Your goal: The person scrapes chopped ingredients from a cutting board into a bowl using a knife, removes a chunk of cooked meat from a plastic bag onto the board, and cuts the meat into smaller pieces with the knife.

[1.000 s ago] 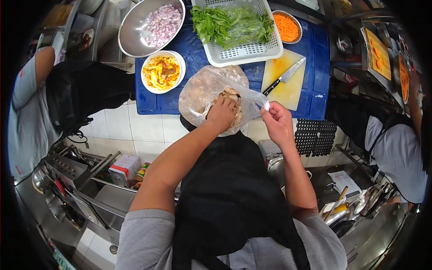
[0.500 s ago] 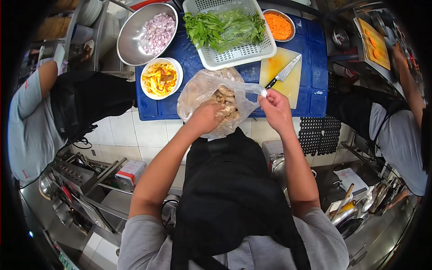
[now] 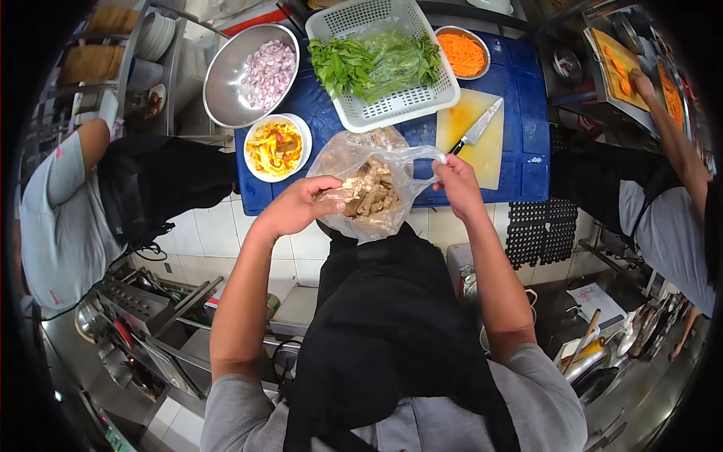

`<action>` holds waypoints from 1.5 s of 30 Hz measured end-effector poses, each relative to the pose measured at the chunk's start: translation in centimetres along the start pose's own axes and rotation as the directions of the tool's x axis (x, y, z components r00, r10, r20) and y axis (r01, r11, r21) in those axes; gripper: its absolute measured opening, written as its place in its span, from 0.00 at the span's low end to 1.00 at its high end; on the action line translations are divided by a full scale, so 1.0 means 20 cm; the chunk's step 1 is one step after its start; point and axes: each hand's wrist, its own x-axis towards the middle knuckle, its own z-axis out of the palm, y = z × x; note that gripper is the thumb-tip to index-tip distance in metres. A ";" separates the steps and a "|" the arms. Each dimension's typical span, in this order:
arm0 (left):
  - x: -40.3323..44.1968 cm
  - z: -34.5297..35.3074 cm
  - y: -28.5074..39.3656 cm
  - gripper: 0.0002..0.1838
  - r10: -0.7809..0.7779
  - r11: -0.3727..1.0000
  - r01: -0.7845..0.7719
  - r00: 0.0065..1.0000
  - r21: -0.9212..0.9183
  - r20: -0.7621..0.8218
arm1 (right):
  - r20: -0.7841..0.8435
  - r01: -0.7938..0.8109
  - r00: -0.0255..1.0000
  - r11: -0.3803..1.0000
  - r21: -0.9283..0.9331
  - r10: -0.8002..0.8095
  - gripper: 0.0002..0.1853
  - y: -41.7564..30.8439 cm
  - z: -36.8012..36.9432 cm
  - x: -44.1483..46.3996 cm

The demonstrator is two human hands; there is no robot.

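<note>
At the near edge of the blue table, a clear plastic bag [image 3: 413, 177] hangs partly over the side, its mouth spread. Brown, irregular chunks of food [image 3: 373, 197] lie inside it; whether they are meat I cannot tell. My right hand [image 3: 459, 186] pinches the bag's handle corner and pulls it out to the right. At the bag's left side, my left hand [image 3: 296, 205] has thumb and fingers closed on a light brown food piece [image 3: 337, 193] over the opening. A knife [image 3: 477, 129] lies on a cutting board [image 3: 471, 162] just beyond my right hand.
The blue table [image 3: 520, 135] also carries a steel bowl [image 3: 226, 90] of chopped onion, a white bowl [image 3: 305, 151] of yellow-red sauce, a white basket [image 3: 361, 117] of greens and a bowl of shredded carrot [image 3: 461, 54]. Co-workers stand left [image 3: 68, 203] and right [image 3: 666, 218].
My left hand has come up out of the bag and moved left, now with a food piece in its fingers. My right hand still holds the bag's corner, slightly lower.
</note>
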 end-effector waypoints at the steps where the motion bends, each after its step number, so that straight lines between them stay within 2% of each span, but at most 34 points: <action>1: 0.01 0.00 0.02 0.16 0.004 1.000 -0.004 1.000 0.009 0.005 | 0.009 -0.012 1.000 1.000 -0.011 0.013 0.06 0.01 0.00 -0.01; 5: 0.01 0.00 0.06 0.17 -0.009 0.998 0.007 0.999 0.056 0.038 | 0.004 0.008 1.000 1.000 0.027 -0.008 0.07 0.01 0.03 -0.03; 8: 0.04 0.05 0.11 0.18 -0.096 0.938 0.083 0.995 0.337 0.022 | 0.023 0.089 0.996 0.992 0.091 -0.091 0.06 -0.11 0.08 -0.08; 9: 0.06 0.10 0.09 0.20 -0.014 0.930 0.035 0.998 0.365 -0.059 | 0.060 0.108 0.991 0.987 0.121 -0.116 0.05 -0.14 0.09 -0.08; 12: 0.25 0.20 -0.12 0.24 0.142 0.863 -0.080 0.986 0.498 -0.088 | 0.150 0.145 0.975 0.981 0.129 -0.164 0.04 -0.25 0.15 -0.11; 15: 0.36 0.20 -0.24 0.26 0.382 0.639 -0.213 0.922 0.739 -0.064 | 0.201 0.181 0.958 0.975 0.128 -0.204 0.04 -0.34 0.21 -0.12; 18: 0.34 0.03 -0.16 0.18 0.273 0.499 -0.019 0.953 0.867 -0.136 | 0.235 0.189 0.948 0.974 0.122 -0.213 0.04 -0.43 0.25 -0.13; 21: 0.32 -0.09 -0.13 0.15 0.147 0.471 0.146 0.960 0.870 -0.240 | 0.283 0.198 0.936 0.978 0.068 -0.209 0.04 -0.48 0.32 -0.13; 24: 0.38 -0.07 -0.22 0.16 0.213 0.359 0.061 0.966 0.931 -0.145 | 0.310 0.228 0.923 0.973 0.037 -0.228 0.04 -0.50 0.37 -0.11; 27: 0.48 0.05 -0.23 0.18 0.317 0.439 0.025 0.931 0.898 -0.181 | 0.335 0.236 0.916 0.972 -0.009 -0.219 0.04 -0.52 0.38 -0.12; 30: 0.65 0.12 -0.29 0.16 0.329 0.312 0.048 0.932 0.949 -0.155 | 0.343 0.232 0.920 0.968 -0.097 -0.187 0.04 -0.47 0.38 -0.11; 31: 0.70 0.15 -0.32 0.13 0.299 0.222 0.126 0.935 0.967 -0.190 | 0.344 0.230 0.923 0.965 -0.130 -0.173 0.04 -0.45 0.38 -0.10; 34: 0.77 0.18 -0.39 0.13 0.365 0.085 0.183 0.909 0.979 -0.202 | 0.303 0.207 0.938 0.973 -0.105 -0.167 0.04 -0.43 0.38 -0.12; 37: 0.78 0.21 -0.40 0.12 0.352 0.149 0.249 0.891 0.957 -0.287 | 0.289 0.210 0.941 0.974 -0.088 -0.177 0.04 -0.43 0.40 -0.11; 40: 0.78 0.22 -0.41 0.12 0.393 0.122 0.257 0.874 0.959 -0.285 | 0.281 0.196 0.949 0.964 -0.182 -0.140 0.05 -0.43 0.41 -0.09; 43: 0.79 0.19 -0.47 0.12 0.458 0.192 0.262 0.828 0.946 -0.322 | 0.285 0.201 0.950 0.951 -0.233 -0.131 0.05 -0.45 0.41 -0.08; 45: 0.79 0.18 -0.49 0.12 0.482 0.211 0.225 0.822 0.951 -0.302 | 0.265 0.248 0.942 0.959 -0.138 -0.205 0.07 -0.44 0.42 -0.06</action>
